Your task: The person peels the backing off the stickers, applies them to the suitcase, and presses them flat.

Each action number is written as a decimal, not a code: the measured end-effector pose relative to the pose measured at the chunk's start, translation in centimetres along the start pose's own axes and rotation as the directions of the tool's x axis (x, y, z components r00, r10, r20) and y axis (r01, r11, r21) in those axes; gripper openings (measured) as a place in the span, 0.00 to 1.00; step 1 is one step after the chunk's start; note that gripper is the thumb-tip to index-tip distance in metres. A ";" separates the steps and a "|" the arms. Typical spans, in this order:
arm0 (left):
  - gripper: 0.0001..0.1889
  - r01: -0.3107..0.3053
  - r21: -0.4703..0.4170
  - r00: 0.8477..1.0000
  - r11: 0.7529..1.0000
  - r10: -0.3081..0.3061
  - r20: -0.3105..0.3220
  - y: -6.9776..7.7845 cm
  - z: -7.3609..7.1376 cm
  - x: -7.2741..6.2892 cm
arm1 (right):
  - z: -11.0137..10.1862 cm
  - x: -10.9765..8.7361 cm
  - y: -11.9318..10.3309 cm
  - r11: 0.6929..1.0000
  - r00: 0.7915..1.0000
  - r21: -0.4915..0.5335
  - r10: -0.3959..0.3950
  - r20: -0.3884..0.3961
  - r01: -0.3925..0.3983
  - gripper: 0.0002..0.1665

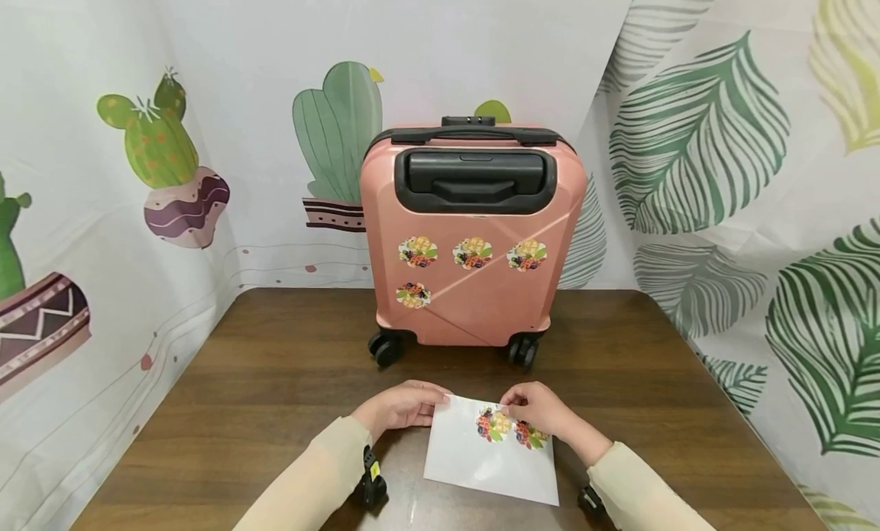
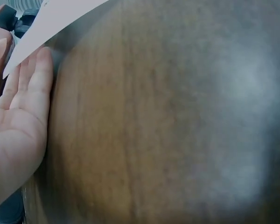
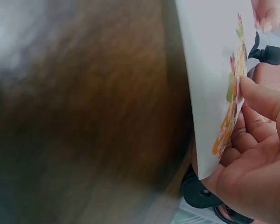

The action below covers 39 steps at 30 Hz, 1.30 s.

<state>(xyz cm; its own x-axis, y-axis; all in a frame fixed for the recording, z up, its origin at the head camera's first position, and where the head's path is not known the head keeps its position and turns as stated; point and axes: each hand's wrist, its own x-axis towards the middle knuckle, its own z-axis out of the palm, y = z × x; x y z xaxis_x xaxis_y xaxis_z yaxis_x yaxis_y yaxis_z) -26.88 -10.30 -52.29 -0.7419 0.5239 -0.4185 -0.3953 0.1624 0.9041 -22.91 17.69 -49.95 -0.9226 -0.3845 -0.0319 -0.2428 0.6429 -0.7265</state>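
A white sticker sheet [image 1: 486, 470] is held tilted above the table, with two round fruit-pattern stickers [image 1: 492, 424] along its far edge. My left hand [image 1: 407, 406] holds the sheet's far left corner, thumb on top and fingers [image 2: 35, 79] behind it. At the far edge, my right hand [image 1: 539, 409] pinches the sheet beside the stickers; in the right wrist view its thumb [image 3: 261, 98] presses at a sticker's edge, the other fingers curled behind. Whether a sticker is lifting cannot be told. Beyond both hands stands a pink suitcase [image 1: 481, 302] bearing several similar stickers [image 1: 472, 253].
The suitcase stands upright on black wheels [image 1: 386, 349] toward the back of the brown wooden table [image 1: 275, 378]. Its stickers form a row of three, with one more below at the left. Behind hangs a white cloth [image 1: 261, 134] printed with cacti and leaves.
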 end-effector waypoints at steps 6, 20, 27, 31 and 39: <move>0.16 0.015 0.068 1.000 0.998 -0.014 -0.015 0.9 0.5 0.1 | 0.3 0.2 -0.5 1.000 1.000 0.014 -0.012 0.022 0.012 0.06; 0.10 0.079 0.234 0.997 0.969 -0.078 -0.014 2.5 0.9 1.5 | 1.4 1.0 -1.6 0.999 0.999 0.021 -0.030 0.039 0.029 0.07; 0.13 0.111 0.275 0.994 0.955 -0.107 -0.027 2.0 0.8 1.9 | 1.7 1.2 -1.9 1.000 0.999 0.018 -0.019 0.051 0.018 0.06; 0.13 0.112 0.278 0.994 0.954 -0.110 -0.022 1.8 0.8 2.1 | 1.7 1.4 -1.8 0.999 0.997 0.028 -0.030 0.074 0.028 0.06; 0.12 0.112 0.279 0.993 0.954 -0.115 -0.008 1.9 0.8 2.0 | 2.0 2.5 -1.9 0.984 0.986 0.174 -0.061 0.157 0.034 0.09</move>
<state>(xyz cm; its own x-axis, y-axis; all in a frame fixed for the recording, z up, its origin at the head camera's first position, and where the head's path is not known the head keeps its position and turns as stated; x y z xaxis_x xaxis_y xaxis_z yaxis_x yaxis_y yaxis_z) -28.68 -8.25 -51.40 -0.6962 0.4947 -0.5202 -0.3092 0.4473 0.8392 -24.16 14.16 -50.02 -0.8475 -0.5224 -0.0946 -0.2177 0.5045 -0.8355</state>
